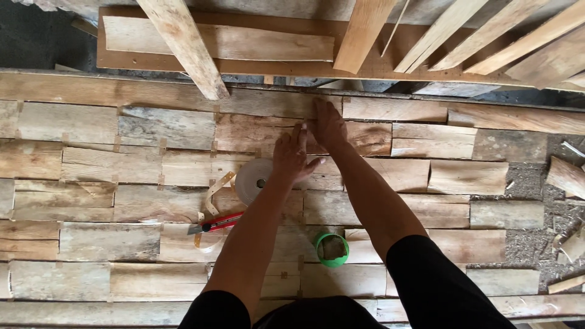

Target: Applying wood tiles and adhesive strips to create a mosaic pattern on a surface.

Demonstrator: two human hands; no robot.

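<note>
Both my hands press flat on thin wood veneer sheets (158, 128) laid side by side in rows. My left hand (292, 155) lies palm down with fingers apart on a seam between two sheets, holding nothing. My right hand (328, 125) rests just beyond it, fingers stretched forward along the same seam near the top row. A roll of pale paper tape (253, 180) sits right beside my left hand, with a loose strip trailing from it. A red utility knife (214, 223) lies nearer to me, and a small green tape roll (332, 250) sits between my forearms.
Short strips of tape (162, 146) join the sheets at several seams. Loose boards (183, 42) lean across a plank at the far edge. At the right lie bare gritty ground (530, 183) and wood scraps (567, 176).
</note>
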